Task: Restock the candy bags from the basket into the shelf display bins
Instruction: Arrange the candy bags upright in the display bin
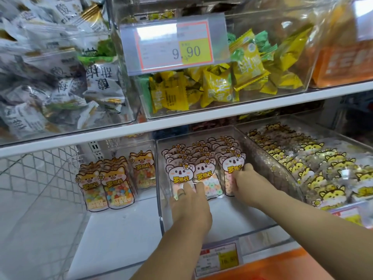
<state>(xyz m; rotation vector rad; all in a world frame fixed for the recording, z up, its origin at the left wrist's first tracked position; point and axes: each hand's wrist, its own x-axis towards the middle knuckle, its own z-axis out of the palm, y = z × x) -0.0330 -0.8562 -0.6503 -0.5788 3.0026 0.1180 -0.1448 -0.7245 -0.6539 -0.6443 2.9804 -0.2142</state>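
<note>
The middle bin (160, 209) on the lower shelf is bounded by clear walls on the left and right, and the white board of the upper shelf (222, 110) runs above its back. A bare stretch of the bin floor is left between the front bags and the front wall, and both forearms are reached in over that wall.

The koala candy bags (182, 174) are stood upright in three rows in this bin, each with a white koala head, a yellow flower, yellow lettering and a clear lower part filled with pastel sweets. The left hand (189, 201) is held flat with the fingers straight and spread, and the fingertips are pressed against the front bags of the left and middle rows; a ring is worn on one finger. The right hand (245, 178) is laid against the front bag of the right row (232, 164), with the fingers bent at its edge; whether the bag is pinched cannot be told.

In the left bin (141, 229), fox candy bags (107, 178) are stood towards the back. The right bin (272, 168) is filled with yellow cat bags (314, 168). Yellow packets (222, 83) are heaped in an upper bin behind a price tag (175, 45). A wire grid (40, 168) is seen at the far left.
</note>
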